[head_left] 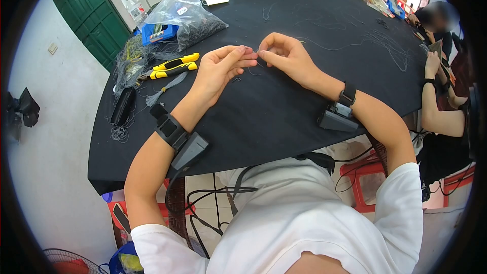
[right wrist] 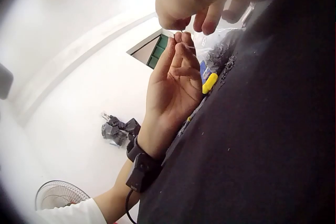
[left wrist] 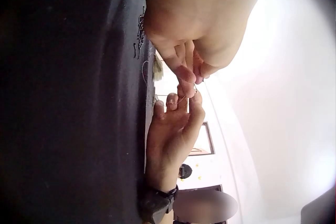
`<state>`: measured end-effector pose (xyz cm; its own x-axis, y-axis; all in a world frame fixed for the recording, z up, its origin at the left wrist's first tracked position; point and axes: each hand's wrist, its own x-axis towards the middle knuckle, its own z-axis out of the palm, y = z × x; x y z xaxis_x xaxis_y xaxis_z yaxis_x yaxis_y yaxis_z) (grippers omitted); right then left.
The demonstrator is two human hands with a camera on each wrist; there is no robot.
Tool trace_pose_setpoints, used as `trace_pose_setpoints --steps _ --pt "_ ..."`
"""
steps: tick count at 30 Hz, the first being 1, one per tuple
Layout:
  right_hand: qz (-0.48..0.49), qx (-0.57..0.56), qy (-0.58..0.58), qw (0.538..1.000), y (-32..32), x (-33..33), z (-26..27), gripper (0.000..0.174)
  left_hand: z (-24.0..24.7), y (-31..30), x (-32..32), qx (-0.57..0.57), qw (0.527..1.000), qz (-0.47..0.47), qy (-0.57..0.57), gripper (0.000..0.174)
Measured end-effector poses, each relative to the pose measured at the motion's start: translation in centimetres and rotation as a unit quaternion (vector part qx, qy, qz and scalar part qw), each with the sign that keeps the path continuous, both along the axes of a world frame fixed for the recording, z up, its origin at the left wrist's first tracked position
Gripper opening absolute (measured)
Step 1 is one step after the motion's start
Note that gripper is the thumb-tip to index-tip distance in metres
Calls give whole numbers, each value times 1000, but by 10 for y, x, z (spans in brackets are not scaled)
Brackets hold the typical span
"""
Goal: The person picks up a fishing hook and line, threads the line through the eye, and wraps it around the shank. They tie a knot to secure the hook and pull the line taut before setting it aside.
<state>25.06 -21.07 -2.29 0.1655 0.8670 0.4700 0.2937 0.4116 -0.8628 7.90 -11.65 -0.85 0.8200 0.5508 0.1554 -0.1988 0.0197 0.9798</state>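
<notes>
Over the black table, my left hand (head_left: pixel 218 70) and my right hand (head_left: pixel 290 60) meet fingertip to fingertip. Between thumb and fingers each pinches a fine, pale line (left wrist: pixel 195 87), and a loose loop of it hangs beside the hands. From the left wrist view, the right hand (left wrist: pixel 170 134) shows its palm, with the line crossing its fingertips. In the right wrist view the left hand (right wrist: pixel 176 90) is palm-side to the camera, thumb against the fingers. I cannot tell what small piece, if any, sits on the line between the fingertips.
Left of the hands lie yellow-and-black pliers (head_left: pixel 175 66), a bundle of grey strands (head_left: pixel 167 90), tangled line (head_left: pixel 129 61) and a black case (head_left: pixel 123 106). Behind them stand a plastic bag of small dark pieces (head_left: pixel 200 28) and a blue box (head_left: pixel 158 34). Another person (head_left: pixel 441 71) sits at right.
</notes>
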Motion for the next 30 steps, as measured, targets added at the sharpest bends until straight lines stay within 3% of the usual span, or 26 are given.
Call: trace_pose_setpoints --steps 10,30 --pt "28 -4 -20 999 -3 -3 5 14 -1 0 0 69 998 15 7 27" --pt "19 -4 -9 1000 -3 -3 4 17 -3 2 0 67 998 16 0 26"
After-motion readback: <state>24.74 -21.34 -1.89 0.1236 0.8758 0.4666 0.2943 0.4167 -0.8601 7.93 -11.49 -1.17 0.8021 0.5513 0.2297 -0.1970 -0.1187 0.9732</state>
